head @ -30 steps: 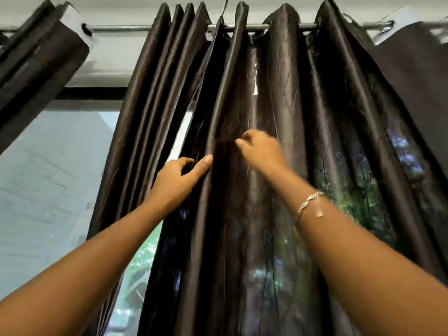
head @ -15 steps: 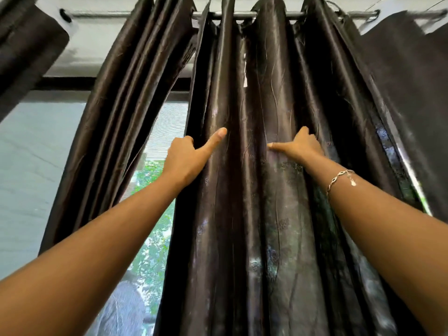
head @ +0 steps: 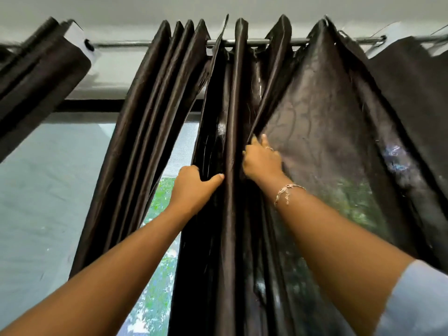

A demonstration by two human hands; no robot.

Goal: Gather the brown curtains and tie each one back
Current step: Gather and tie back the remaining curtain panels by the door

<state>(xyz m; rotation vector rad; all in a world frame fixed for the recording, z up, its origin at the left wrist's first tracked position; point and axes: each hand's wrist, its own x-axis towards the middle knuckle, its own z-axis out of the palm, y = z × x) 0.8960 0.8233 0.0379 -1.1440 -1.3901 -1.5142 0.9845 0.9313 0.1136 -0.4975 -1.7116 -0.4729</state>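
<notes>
Brown curtain (head: 232,105) is hung in glossy pleats from the rod (head: 121,44), below its middle stretch. Below the rod and a little left of its centre, a bunch of pleats is gripped by the left hand (head: 194,187): the fingers are curled round the fabric's edge and the thumb is laid across the front. Just right of it and slightly nearer the rod, a fold is held by the right hand (head: 261,161), whose fingers are hooked behind the cloth and partly hidden. A ring (head: 269,148) and a bracelet (head: 288,190) are worn on that side. A second curtain (head: 41,71) is bunched at the rod's left end. A window (head: 48,178) is seen below the rod, behind the fabric.
</notes>
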